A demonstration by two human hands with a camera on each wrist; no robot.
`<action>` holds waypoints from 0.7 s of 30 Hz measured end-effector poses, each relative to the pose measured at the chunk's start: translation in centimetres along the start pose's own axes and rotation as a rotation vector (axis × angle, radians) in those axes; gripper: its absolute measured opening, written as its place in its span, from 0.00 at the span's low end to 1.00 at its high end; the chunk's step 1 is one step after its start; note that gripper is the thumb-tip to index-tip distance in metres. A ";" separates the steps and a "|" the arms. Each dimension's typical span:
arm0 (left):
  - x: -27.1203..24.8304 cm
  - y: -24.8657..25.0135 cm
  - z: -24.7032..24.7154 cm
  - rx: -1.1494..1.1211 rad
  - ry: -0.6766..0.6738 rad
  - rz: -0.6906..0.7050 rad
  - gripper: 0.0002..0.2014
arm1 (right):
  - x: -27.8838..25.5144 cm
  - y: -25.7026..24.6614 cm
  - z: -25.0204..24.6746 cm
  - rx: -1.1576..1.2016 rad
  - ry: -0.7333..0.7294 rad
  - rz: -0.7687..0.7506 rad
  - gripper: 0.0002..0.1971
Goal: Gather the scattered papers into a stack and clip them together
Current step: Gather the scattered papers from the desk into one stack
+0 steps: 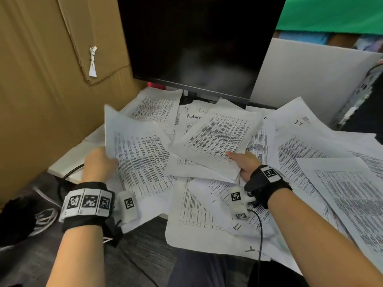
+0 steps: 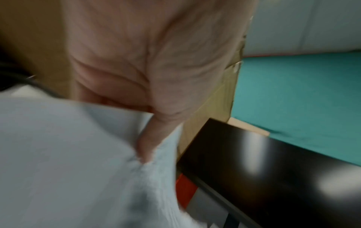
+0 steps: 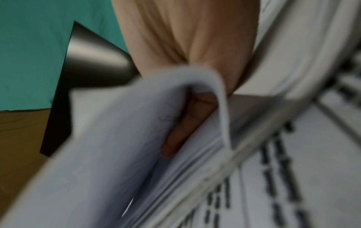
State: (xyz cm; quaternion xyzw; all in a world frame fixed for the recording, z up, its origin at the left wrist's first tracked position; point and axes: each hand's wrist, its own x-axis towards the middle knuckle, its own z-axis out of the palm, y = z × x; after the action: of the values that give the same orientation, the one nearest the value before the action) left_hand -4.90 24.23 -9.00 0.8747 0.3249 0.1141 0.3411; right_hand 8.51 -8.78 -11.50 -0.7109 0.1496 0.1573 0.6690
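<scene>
Several white printed sheets lie scattered over the desk (image 1: pixel 68 160). My left hand (image 1: pixel 99 164) grips the left edge of a lifted sheet (image 1: pixel 141 156), thumb on top; the left wrist view shows my thumb (image 2: pixel 152 138) pressing into that paper (image 2: pixel 68 162). My right hand (image 1: pixel 244 162) pinches the near edge of a raised bundle of sheets (image 1: pixel 217 139) at the middle, thumb on top. In the right wrist view fingers (image 3: pixel 185 123) curl under the bent paper (image 3: pixel 117 146). No clip shows in any view.
A dark monitor (image 1: pixel 199 44) stands at the back of the desk, its stand among the papers. A large cardboard box (image 1: pixel 41 79) walls the left side and a white partition (image 1: pixel 310 79) the right. Loose sheets (image 1: pixel 342 193) overhang the desk's near edge. A black cable (image 1: pixel 260 230) runs from my right wrist.
</scene>
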 end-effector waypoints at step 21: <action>5.5 15.1 5.0 -0.531 -0.487 0.153 0.16 | -4.3 -3.0 -5.0 0.105 -0.289 -0.193 0.14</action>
State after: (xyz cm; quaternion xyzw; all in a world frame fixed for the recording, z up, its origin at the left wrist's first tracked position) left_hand 8.83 16.78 -2.72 0.7789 0.1270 0.0080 0.6141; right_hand 6.05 -13.60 -6.70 -0.6559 -0.0091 0.1850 0.7318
